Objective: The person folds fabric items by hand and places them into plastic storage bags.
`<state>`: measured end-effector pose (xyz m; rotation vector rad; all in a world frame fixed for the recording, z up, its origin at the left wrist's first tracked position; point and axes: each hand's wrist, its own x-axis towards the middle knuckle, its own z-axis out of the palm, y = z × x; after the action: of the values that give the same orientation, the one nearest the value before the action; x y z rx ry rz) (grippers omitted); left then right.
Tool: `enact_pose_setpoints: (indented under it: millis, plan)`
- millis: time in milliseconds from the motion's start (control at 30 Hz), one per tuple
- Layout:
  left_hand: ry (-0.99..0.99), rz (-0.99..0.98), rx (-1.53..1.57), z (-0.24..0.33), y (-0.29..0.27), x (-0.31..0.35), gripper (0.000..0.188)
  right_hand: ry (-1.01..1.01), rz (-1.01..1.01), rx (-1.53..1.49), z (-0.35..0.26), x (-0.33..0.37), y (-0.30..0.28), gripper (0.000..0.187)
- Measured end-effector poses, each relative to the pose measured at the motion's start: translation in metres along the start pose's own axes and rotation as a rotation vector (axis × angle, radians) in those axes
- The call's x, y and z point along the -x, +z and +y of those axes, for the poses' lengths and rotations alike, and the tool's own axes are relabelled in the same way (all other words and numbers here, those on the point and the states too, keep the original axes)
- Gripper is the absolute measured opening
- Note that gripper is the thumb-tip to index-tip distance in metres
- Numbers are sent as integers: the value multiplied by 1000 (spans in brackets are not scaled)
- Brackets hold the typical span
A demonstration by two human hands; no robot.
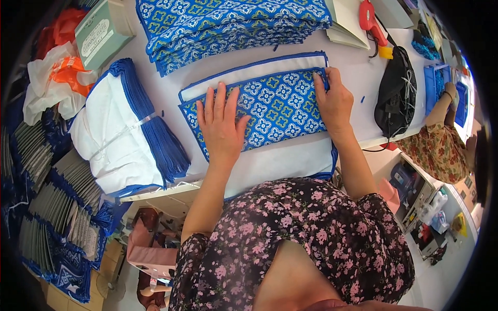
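Observation:
A blue cloth with white and yellow-green floral motifs lies partly folded before me on the table. Its white underside with blue edging shows as a strip beyond the fold and as a broader flap on the near side, hanging over the table edge. My left hand rests flat on the patterned face, fingers stretched out. At the upper right corner, my right hand pinches the cloth's edge between thumb and fingers. Just beyond sits a tall stack of matching patterned cloths.
At left lies a tied bundle of white, blue-edged cloths, with a green box behind it. A red-handled tool and a black bag are on the right. Another person's arm reaches toward a blue tray.

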<state>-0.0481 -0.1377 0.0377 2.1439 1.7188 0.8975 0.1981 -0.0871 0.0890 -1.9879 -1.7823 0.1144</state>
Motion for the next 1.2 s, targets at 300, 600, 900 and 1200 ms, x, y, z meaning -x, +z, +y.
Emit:
enact_pose_setpoints:
  millis: [300,600,900,1200]
  plan:
    - [-20,42,-104,14,-28,208,61,-569,-168,202,-32,223,-8,76]
    - [-143,136,56,52,144,18,57,-603,-207,95,125,-13,50,75]
    - [-43,-101,206,47,130,33,46,-863,-497,242,177,-32,10,49]
    - [-124,-180,215,21,118,-12,33,-506,-661,-26,179,-73,7,38]
